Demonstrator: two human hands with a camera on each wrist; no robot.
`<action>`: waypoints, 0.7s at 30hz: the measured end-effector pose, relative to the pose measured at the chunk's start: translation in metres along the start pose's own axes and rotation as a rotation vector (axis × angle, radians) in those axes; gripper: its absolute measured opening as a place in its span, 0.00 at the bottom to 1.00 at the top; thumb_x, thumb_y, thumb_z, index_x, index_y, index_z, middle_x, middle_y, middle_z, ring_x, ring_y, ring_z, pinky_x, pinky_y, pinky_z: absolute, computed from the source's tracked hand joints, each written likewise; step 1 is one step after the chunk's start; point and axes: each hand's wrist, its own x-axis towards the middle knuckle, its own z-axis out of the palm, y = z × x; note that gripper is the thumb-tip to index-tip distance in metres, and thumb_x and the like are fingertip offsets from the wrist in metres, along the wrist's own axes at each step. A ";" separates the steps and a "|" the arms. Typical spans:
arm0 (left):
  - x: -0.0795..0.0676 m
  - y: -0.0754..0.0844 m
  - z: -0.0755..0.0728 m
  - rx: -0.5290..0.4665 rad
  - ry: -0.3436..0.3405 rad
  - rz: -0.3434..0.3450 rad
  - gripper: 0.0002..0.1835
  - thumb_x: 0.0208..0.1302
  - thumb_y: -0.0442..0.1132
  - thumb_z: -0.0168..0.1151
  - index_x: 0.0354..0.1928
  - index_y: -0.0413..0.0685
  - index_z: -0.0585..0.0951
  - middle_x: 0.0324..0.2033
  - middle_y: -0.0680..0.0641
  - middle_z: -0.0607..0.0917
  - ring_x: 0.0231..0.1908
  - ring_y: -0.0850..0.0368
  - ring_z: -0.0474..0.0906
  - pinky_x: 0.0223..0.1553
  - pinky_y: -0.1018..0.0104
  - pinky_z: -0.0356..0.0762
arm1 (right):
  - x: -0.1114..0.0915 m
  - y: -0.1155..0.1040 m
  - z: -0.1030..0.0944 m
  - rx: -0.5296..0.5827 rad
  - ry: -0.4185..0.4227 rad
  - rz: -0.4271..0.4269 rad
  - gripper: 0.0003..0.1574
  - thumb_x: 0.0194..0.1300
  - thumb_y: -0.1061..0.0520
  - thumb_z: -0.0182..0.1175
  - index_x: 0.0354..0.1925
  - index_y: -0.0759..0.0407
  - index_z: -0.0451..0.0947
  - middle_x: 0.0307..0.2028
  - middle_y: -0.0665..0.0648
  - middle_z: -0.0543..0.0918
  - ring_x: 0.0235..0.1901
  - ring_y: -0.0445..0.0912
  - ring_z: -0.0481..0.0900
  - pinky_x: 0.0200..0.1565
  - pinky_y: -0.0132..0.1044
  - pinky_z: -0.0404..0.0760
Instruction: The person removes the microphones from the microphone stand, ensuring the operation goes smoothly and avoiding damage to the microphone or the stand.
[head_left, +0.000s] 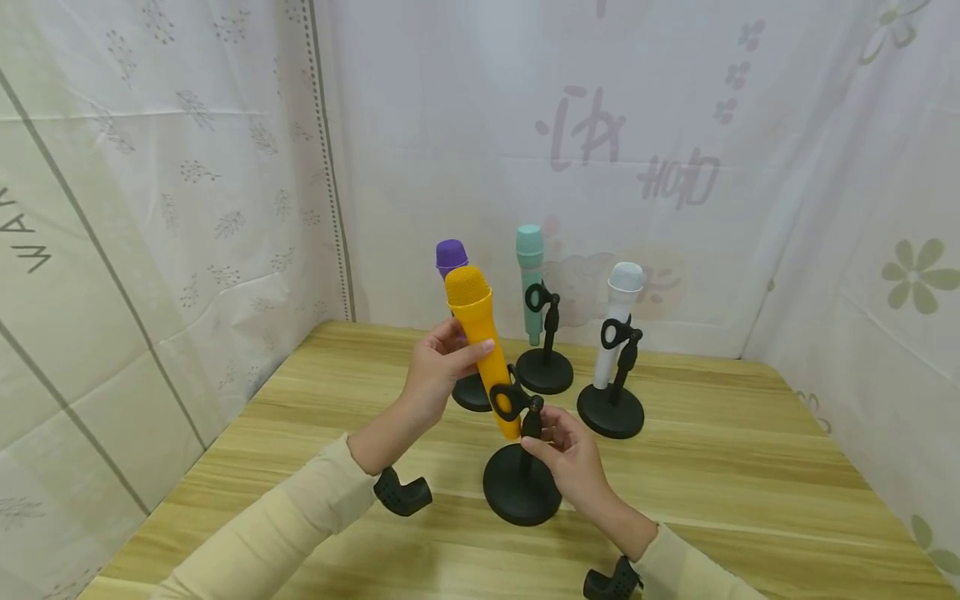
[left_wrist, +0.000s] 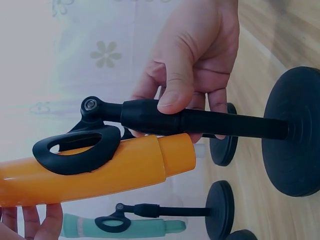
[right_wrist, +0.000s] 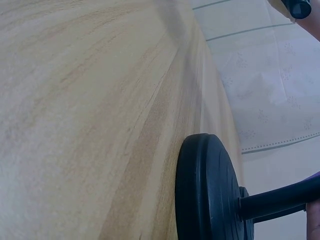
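A yellow-orange microphone (head_left: 495, 371) leans through the clip of a black microphone stand (head_left: 522, 487). My left hand (head_left: 438, 371) grips its body just below the head, thumb across the front. Lower down, my right hand (head_left: 573, 458) pinches the stand's upright below the clip joint. In the left wrist view, the right thumb presses on the upright's thick collar (left_wrist: 152, 116) and the clip (left_wrist: 77, 150) wraps the microphone near its tail end. The right wrist view catches the stand's round base (right_wrist: 200, 190) on the table; most of the right hand is out of that frame.
Behind stand a purple microphone (head_left: 452, 255), partly hidden, a mint-green microphone (head_left: 530, 250) and a white microphone (head_left: 624, 287), with black stands. The wooden table (head_left: 712, 500) meets patterned cloth (head_left: 600, 108) at the back and sides. Black wrist-worn pieces (head_left: 403, 493) sit below both forearms.
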 end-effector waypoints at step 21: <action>0.011 0.027 -0.009 -0.138 0.027 0.023 0.20 0.66 0.31 0.62 0.59 0.37 0.73 0.47 0.44 0.79 0.46 0.51 0.81 0.46 0.58 0.81 | -0.002 -0.003 0.001 0.006 0.003 -0.013 0.20 0.60 0.64 0.68 0.52 0.60 0.79 0.43 0.59 0.80 0.41 0.50 0.79 0.44 0.35 0.79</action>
